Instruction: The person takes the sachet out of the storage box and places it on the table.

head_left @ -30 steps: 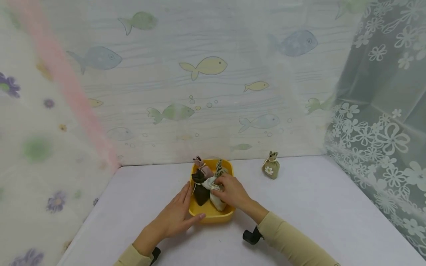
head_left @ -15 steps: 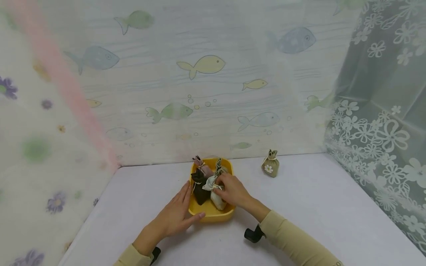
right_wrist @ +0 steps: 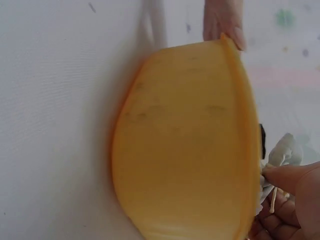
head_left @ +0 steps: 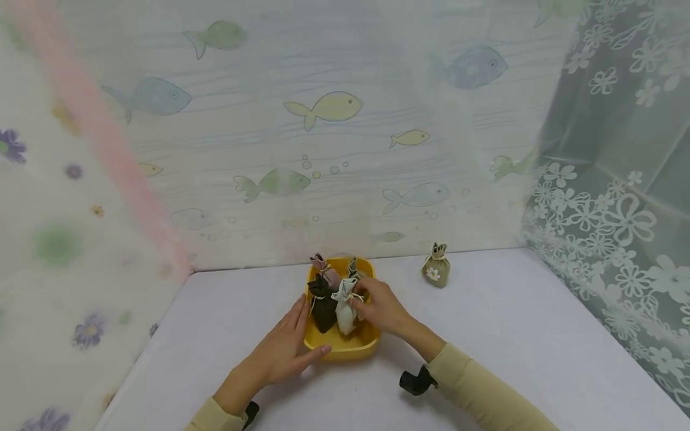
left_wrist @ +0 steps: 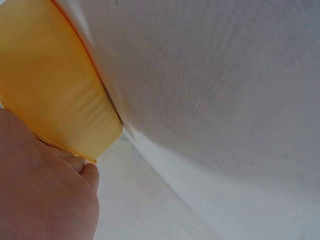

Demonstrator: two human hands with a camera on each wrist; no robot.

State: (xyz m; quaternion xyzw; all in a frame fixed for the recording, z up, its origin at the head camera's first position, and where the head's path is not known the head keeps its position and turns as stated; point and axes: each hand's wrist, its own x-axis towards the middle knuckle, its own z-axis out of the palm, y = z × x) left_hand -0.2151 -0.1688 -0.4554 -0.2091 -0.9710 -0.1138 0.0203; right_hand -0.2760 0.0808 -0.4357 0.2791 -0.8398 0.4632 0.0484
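A yellow plastic tub [head_left: 345, 347] holds several small drawstring pouches. My right hand [head_left: 383, 308] pinches the tied neck of a white pouch [head_left: 345, 317], which stands nearly upright at the tub's right side. Beside it on the left is a dark brown pouch [head_left: 324, 314]. Behind these sit a pinkish pouch [head_left: 327, 276] and a green one [head_left: 353, 267], the latter partly hidden by the right hand. My left hand [head_left: 280, 350] rests along the tub's left rim with its fingers extended, the thumb at the near rim. In the right wrist view, the tub wall [right_wrist: 185, 140] hides most of the white pouch.
An olive pouch with a white flower [head_left: 436, 272] stands on the white table [head_left: 485, 335], to the right of the tub near the back edge. A fish-patterned curtain [head_left: 334, 149] hangs behind the table. Floral curtains flank both sides.
The white pouch has gone from leaning to nearly upright and shifted slightly left, its neck still pinched by my right hand. My left hand has stayed at the tub.
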